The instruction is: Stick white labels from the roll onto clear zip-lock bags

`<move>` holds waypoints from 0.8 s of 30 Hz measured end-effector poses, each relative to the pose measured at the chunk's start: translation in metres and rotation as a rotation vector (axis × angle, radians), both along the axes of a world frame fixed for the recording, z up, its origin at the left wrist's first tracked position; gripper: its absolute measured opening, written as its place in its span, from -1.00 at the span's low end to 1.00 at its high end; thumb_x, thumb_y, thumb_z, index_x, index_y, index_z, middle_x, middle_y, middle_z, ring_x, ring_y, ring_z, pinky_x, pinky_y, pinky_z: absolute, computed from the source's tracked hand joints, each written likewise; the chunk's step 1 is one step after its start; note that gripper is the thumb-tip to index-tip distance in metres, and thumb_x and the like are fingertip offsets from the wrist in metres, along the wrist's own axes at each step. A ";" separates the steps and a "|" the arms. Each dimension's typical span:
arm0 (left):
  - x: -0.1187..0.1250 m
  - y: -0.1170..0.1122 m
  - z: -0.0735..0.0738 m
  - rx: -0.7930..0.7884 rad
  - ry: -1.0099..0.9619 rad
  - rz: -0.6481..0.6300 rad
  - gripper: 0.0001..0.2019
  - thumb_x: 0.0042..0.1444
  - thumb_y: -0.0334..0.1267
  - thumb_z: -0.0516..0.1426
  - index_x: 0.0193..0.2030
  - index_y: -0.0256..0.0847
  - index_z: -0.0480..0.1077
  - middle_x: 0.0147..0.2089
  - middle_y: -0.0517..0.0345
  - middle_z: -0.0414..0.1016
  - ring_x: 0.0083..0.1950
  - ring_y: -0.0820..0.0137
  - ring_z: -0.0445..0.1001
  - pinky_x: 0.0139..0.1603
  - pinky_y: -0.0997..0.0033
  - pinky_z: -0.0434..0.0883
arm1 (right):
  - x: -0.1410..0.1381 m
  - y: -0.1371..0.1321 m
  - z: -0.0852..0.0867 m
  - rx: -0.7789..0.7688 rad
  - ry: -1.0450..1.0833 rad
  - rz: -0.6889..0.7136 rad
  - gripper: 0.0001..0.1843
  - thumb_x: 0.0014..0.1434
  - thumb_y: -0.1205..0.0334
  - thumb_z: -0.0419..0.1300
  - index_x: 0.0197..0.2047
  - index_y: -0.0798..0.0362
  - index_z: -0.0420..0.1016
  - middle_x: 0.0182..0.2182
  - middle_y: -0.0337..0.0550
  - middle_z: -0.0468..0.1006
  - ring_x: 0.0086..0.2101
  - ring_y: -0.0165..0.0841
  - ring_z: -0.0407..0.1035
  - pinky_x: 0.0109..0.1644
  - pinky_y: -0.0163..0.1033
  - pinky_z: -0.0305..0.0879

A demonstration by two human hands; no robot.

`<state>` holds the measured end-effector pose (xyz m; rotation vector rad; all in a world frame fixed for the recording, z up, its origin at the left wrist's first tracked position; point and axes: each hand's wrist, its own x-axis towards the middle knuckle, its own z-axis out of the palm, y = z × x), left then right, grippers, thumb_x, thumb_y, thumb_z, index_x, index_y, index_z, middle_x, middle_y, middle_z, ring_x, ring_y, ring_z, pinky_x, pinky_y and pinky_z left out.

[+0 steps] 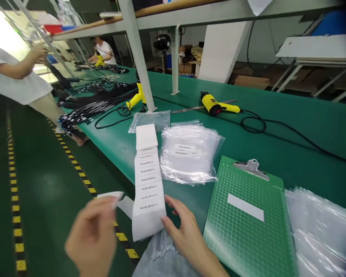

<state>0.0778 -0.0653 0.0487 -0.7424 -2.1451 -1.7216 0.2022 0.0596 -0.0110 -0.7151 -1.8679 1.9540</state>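
Note:
A long strip of printed white labels (148,179) runs along the table's front edge, its far end stacked in folds, its near end curling down over the edge. My left hand (92,236), blurred, pinches a white paper strip (111,194) left of the labels. More white paper shows behind it; whether it joins the label strip I cannot tell. My right hand (187,231) has thumb and forefinger apart, their tips at the label strip's right edge. Beyond it lies a stack of clear zip bags (187,169) with white labels on top.
A green clipboard (248,238) bearing one white label lies right, beside more clear bags (323,231). Farther back are a yellow heat gun (215,104) with its cord, another yellow heat gun (138,96), black cables (100,102) and a shelf post (138,54). Two people are at left.

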 end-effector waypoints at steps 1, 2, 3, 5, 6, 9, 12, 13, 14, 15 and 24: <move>0.013 0.009 -0.004 -0.142 0.204 -0.183 -0.91 0.14 -0.40 0.11 -0.33 -0.11 0.37 -0.26 0.27 0.44 -0.18 0.40 0.42 -0.11 0.39 0.39 | 0.005 0.002 0.006 -0.067 0.062 0.023 -0.51 0.09 -0.04 0.17 0.04 -0.01 0.43 -0.05 0.01 0.50 -0.08 -0.16 0.37 -0.03 -0.06 0.29; 0.024 0.019 -0.009 -0.262 0.356 -0.338 -0.87 0.11 -0.45 0.12 -0.30 -0.12 0.39 -0.25 0.23 0.45 -0.18 0.38 0.42 -0.11 0.36 0.38 | 0.010 0.004 0.011 -0.168 0.127 0.038 -0.51 0.10 -0.09 0.14 0.02 0.00 0.45 -0.11 0.01 0.54 -0.11 -0.18 0.40 -0.04 -0.08 0.31; 0.033 0.029 -0.015 -0.353 0.453 -0.465 -0.83 0.09 -0.49 0.12 -0.26 -0.12 0.39 -0.23 0.19 0.47 -0.16 0.35 0.42 -0.10 0.33 0.36 | 0.014 0.007 0.014 -0.260 0.177 0.019 -0.52 0.10 -0.11 0.14 -0.03 0.02 0.48 -0.19 -0.01 0.57 -0.18 -0.21 0.44 -0.08 -0.11 0.34; 0.045 0.047 -0.028 -0.478 0.507 -0.586 -0.82 0.12 -0.43 0.14 -0.17 -0.09 0.40 -0.14 0.11 0.47 -0.05 0.26 0.39 -0.03 0.23 0.32 | 0.026 0.016 0.014 -0.336 0.210 -0.136 -0.60 0.07 -0.07 0.20 -0.17 0.05 0.54 -0.36 -0.08 0.59 -0.32 -0.27 0.46 -0.18 -0.19 0.38; 0.048 0.055 -0.034 -0.505 0.484 -0.586 -0.84 0.13 -0.33 0.15 -0.14 -0.07 0.39 -0.07 0.06 0.45 0.01 0.20 0.35 0.00 0.17 0.30 | 0.033 0.021 0.012 -0.327 0.197 -0.238 -0.66 0.05 -0.03 0.24 -0.24 0.06 0.54 -0.42 -0.11 0.58 -0.37 -0.31 0.45 -0.23 -0.23 0.38; 0.049 0.076 -0.045 -0.490 0.257 -0.514 -0.58 0.07 0.03 0.16 0.03 -0.08 0.32 0.07 -0.05 0.34 0.10 0.07 0.29 0.01 0.07 0.30 | 0.063 0.035 0.004 -0.309 0.189 -0.427 -0.73 0.00 0.03 0.30 -0.33 0.07 0.55 -0.48 -0.15 0.56 -0.43 -0.36 0.43 -0.31 -0.30 0.36; 0.049 0.097 -0.048 -0.521 -0.116 -0.723 -0.63 0.08 0.09 0.10 -0.14 -0.13 0.43 -0.20 0.04 0.48 -0.17 0.19 0.46 -0.25 0.28 0.43 | 0.096 0.044 0.001 -0.331 0.217 -0.473 -0.67 -0.06 0.01 0.33 -0.27 0.05 0.57 -0.42 -0.13 0.59 -0.41 -0.35 0.45 -0.29 -0.28 0.38; 0.051 0.104 -0.048 -0.556 -0.204 -0.829 -0.67 0.09 0.09 0.09 -0.26 -0.12 0.46 -0.33 0.11 0.49 -0.29 0.25 0.47 -0.35 0.36 0.42 | 0.105 0.046 0.002 -0.318 0.199 -0.499 -0.66 -0.08 0.01 0.34 -0.27 0.05 0.58 -0.41 -0.12 0.59 -0.41 -0.33 0.45 -0.29 -0.27 0.38; 0.054 0.112 -0.047 -0.593 -0.264 -0.910 -0.68 0.10 0.08 0.09 -0.35 -0.11 0.47 -0.42 0.15 0.47 -0.38 0.29 0.46 -0.43 0.41 0.40 | 0.114 0.049 0.002 -0.295 0.165 -0.532 -0.66 -0.07 0.00 0.33 -0.28 0.06 0.59 -0.42 -0.11 0.60 -0.42 -0.32 0.46 -0.31 -0.26 0.39; 0.059 0.119 -0.046 -0.627 -0.295 -0.964 -0.69 0.09 0.08 0.10 -0.39 -0.09 0.48 -0.46 0.17 0.45 -0.42 0.31 0.44 -0.48 0.44 0.37 | 0.123 0.051 0.003 -0.264 0.123 -0.571 -0.67 -0.05 0.00 0.31 -0.30 0.07 0.61 -0.44 -0.10 0.60 -0.43 -0.30 0.46 -0.32 -0.25 0.39; 0.141 0.187 -0.051 -0.712 -0.204 -1.266 -0.67 0.09 0.12 0.08 -0.37 -0.02 0.54 -0.48 0.16 0.47 -0.45 0.29 0.45 -0.49 0.38 0.39 | 0.213 0.069 0.007 -0.089 -0.142 -1.000 -0.65 0.00 0.03 0.26 -0.20 0.06 0.62 -0.53 -0.13 0.61 -0.44 -0.22 0.47 -0.35 -0.21 0.41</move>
